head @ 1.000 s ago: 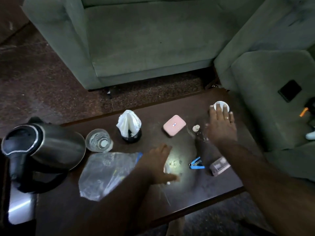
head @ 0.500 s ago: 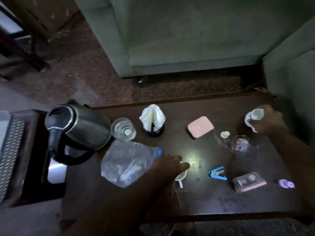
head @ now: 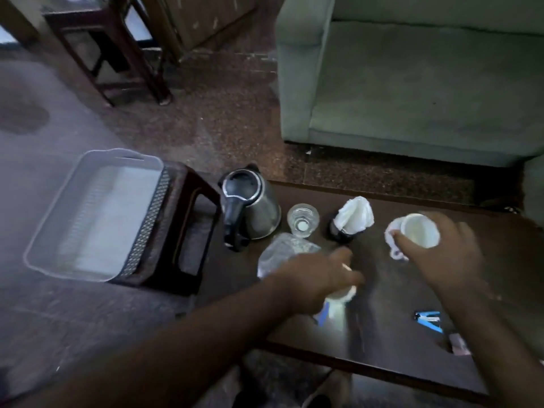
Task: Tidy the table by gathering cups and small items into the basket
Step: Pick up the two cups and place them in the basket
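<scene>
My right hand [head: 441, 254] grips a white cup [head: 418, 231] and holds it tilted above the dark wooden table [head: 397, 334]. A second white cup [head: 343, 293] is held in my left hand [head: 318, 278] just over the table, near a clear plastic bag [head: 282, 251]. The clear plastic basket [head: 88, 213] stands on a dark stool at the left, beside the table. A small glass [head: 302, 220] and a dark holder stuffed with white tissue [head: 353, 219] stand at the table's back. A blue clip [head: 428, 319] lies at the right front.
A steel electric kettle [head: 250, 207] stands at the table's left end, between the basket and the glass. A green sofa [head: 412, 83] fills the far side. Dark wooden furniture legs [head: 117, 54] stand at the back left on the floor.
Both hands have lifted their cups and moved left across the table. The view has swung left, bringing the basket on the stool fully into sight.
</scene>
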Tool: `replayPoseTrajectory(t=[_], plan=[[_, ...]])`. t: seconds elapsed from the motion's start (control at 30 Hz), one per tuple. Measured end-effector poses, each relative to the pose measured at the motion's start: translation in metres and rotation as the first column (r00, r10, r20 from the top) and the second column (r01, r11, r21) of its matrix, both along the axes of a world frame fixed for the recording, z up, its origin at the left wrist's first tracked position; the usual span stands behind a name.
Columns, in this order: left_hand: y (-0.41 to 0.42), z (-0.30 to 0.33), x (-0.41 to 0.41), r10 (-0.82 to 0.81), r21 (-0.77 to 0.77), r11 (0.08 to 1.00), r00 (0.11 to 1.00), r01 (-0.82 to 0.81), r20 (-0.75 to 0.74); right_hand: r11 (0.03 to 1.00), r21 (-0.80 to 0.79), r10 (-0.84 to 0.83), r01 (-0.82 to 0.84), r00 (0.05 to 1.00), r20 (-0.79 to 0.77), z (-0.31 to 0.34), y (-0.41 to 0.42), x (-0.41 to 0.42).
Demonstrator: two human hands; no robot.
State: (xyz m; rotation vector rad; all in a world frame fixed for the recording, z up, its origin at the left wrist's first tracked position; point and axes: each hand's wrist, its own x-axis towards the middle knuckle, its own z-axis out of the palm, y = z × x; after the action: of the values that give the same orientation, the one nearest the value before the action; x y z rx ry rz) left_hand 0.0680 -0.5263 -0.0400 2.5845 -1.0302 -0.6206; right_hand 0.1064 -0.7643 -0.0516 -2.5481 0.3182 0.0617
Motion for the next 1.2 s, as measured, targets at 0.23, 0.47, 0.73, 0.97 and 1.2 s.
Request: replayPoseTrajectory(t=[0.23,0.47,0.73,0.97,1.2], plan=[[0.202,0.126,-0.002,0.342,-0.263,0.918,0.928,-0.297,0.149,0.954,0.159,0.223,-0.254,0.956,0.189,0.093,0.204,0.011],[0.385,0.111,-0.037,0.595,-0.084,0.800,0.768,-0.594,0.236,0.826,0.201,0.496,-0.527,0.848,0.186,0.098,0.413,-0.015],[0.489,-0.001,-0.068,0.714,0.027,0.688,0.683,-0.725,0.157,0.751,0.097,0.659,-0.653,0.750,-0.053,-0.011,0.548,-0.047],[0.509,-0.080,-0.067,0.685,0.087,0.717,0.723,-0.691,0.092,0.719,-0.295,0.664,-0.630,0.748,0.020,-0.090,0.566,-0.067],[0.515,-0.100,-0.056,0.627,0.045,0.774,0.774,-0.631,0.086,0.708,-0.342,0.655,-0.618,0.755,-0.007,-0.108,0.571,-0.062]])
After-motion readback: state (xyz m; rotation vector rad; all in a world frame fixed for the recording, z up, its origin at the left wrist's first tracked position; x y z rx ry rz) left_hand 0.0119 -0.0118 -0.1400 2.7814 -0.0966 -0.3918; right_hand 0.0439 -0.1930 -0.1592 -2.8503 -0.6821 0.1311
